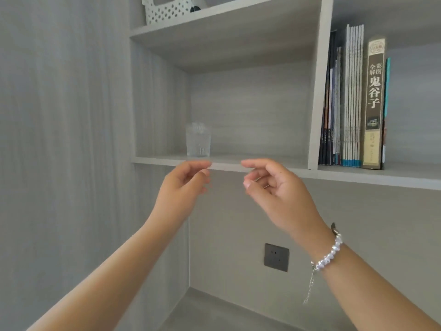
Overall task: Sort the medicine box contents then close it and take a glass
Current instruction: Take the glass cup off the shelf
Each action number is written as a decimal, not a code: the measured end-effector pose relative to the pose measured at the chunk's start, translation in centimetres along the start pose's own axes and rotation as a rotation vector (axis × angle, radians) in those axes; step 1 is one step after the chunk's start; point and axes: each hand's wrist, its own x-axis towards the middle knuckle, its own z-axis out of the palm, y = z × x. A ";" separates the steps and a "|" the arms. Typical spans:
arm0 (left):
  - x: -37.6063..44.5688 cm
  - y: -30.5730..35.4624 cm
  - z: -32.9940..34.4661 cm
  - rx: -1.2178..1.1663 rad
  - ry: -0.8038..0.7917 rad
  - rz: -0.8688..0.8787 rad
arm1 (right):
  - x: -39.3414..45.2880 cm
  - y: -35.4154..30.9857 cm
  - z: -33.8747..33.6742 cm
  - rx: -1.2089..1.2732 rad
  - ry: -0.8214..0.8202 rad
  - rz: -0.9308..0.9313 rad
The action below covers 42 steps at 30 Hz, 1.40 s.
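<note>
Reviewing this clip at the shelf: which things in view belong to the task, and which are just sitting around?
Part of the job:
- glass, upright on the shelf, not yet touched
- left hand and right hand, both empty, raised just below the shelf edge

Just there:
- books in the next compartment
- white perforated basket on the shelf above
- wall socket

A clear ribbed glass (198,140) stands on a matt, pale wood-grain shelf (250,163). To the right, glossy paper-spined books (353,96); top left, a white perforated plastic basket (167,10); near right, a pearly bead bracelet (330,253).
</note>
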 end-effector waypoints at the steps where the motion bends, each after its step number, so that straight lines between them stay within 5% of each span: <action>1: 1.5 -0.4 -0.7 0.032 0.016 0.044 | 1.4 0.1 1.2 -0.017 0.028 -0.001; 5: 8.4 -2.0 -2.6 0.152 0.064 0.168 | 7.4 1.1 4.9 -0.112 0.110 0.009; 9: 14.8 -4.3 -3.3 0.217 0.004 0.059 | 12.7 2.9 7.7 -0.248 0.082 0.185; 16: 22.3 -6.7 -4.4 0.277 -0.282 -0.144 | 19.8 5.3 10.6 -0.219 -0.082 0.462; 23: 24.8 -8.3 -5.0 0.075 -0.483 -0.234 | 23.5 6.1 12.4 -0.080 -0.150 0.615; 42: 15.5 -1.3 -5.0 -0.186 -0.410 0.063 | 15.5 0.1 7.0 0.103 -0.020 0.426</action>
